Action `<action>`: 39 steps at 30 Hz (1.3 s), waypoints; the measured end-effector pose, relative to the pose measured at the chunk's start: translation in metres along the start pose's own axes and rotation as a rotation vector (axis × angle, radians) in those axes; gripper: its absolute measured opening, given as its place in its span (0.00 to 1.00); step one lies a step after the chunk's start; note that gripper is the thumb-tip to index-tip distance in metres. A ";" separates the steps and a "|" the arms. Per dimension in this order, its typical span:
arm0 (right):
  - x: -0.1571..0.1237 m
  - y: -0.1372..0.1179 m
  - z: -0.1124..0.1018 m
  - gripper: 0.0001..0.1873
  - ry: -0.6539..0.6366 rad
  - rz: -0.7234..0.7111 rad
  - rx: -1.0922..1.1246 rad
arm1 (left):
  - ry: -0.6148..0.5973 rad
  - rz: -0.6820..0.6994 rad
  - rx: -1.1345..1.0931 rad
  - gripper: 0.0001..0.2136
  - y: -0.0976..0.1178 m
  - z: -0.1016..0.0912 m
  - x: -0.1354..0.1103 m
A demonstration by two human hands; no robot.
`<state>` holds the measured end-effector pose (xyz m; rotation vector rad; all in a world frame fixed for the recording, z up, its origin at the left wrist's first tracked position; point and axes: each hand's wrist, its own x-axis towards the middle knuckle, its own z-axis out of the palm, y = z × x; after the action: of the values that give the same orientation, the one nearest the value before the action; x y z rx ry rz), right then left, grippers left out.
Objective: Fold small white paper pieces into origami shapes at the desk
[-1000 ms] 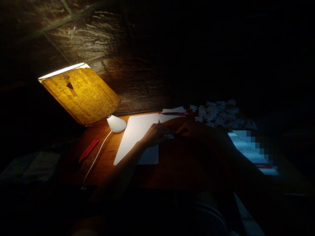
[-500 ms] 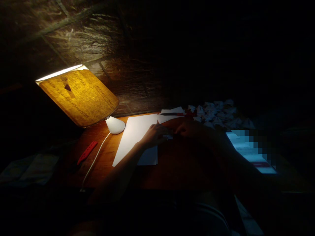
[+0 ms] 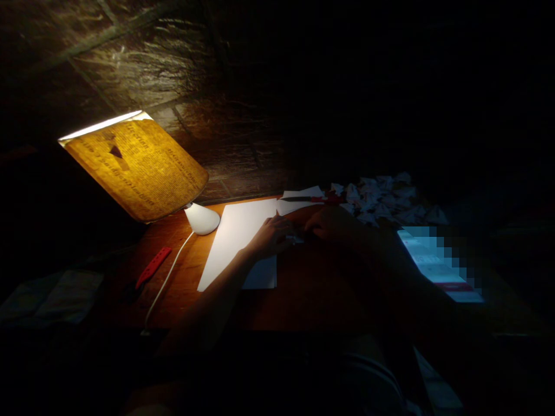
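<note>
My left hand (image 3: 271,234) lies over the right edge of the white paper sheets (image 3: 238,231), its fingers closed on a small folded piece of paper (image 3: 296,237). Just right of that piece is my right hand (image 3: 323,223), in deep shadow, with its fingers curled in. Whether it grips part of the paper is too dark to see. Behind the hands, a dark-bladed tool with a red handle (image 3: 318,199) rests across more white paper (image 3: 288,206). Several small folded paper pieces (image 3: 377,199) are heaped beyond my right hand.
A lit lamp with a printed yellow shade (image 3: 143,167) stands at the left on a white base (image 3: 203,219). Its white cord (image 3: 167,282) runs toward the table's front edge, beside a red strip-shaped object (image 3: 153,267). A glowing screen (image 3: 433,263) is at right. A stone wall (image 3: 173,63) rises behind.
The view has shifted slightly. Both hands stay close together near the small folded paper, with only slight finger movement; the right fingers sit a little further from the left hand's fingertips.
</note>
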<state>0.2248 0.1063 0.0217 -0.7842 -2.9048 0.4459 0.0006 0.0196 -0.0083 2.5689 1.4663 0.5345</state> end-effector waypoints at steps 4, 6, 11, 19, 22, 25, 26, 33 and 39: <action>0.001 0.001 0.003 0.20 0.032 0.000 -0.022 | 0.004 -0.003 0.004 0.12 0.001 0.000 0.000; 0.001 0.001 0.004 0.19 0.026 0.015 -0.032 | 0.011 -0.006 0.004 0.12 0.000 0.000 0.000; -0.001 0.001 0.004 0.19 -0.022 0.031 -0.065 | 0.010 -0.016 0.005 0.11 -0.002 0.002 -0.001; -0.002 -0.007 0.002 0.20 -0.023 0.044 -0.049 | 0.063 -0.016 -0.006 0.08 -0.010 0.009 -0.004; -0.002 -0.009 0.000 0.21 -0.033 0.032 -0.045 | 0.043 -0.032 0.019 0.09 -0.006 0.006 -0.003; -0.002 -0.007 0.000 0.20 -0.017 0.024 -0.053 | 0.005 -0.033 0.021 0.10 0.000 0.001 -0.001; -0.002 -0.006 0.001 0.20 -0.007 0.019 -0.062 | 0.000 -0.041 0.028 0.10 0.002 0.000 0.000; 0.000 -0.004 0.005 0.20 0.039 -0.033 -0.058 | -0.001 -0.053 0.035 0.07 0.004 0.000 0.000; -0.004 -0.018 -0.005 0.18 -0.053 0.008 -0.054 | -0.001 -0.055 0.025 0.05 0.003 0.000 0.000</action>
<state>0.2208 0.0903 0.0321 -0.8031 -2.9751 0.3964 0.0029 0.0183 -0.0079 2.5388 1.5483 0.5102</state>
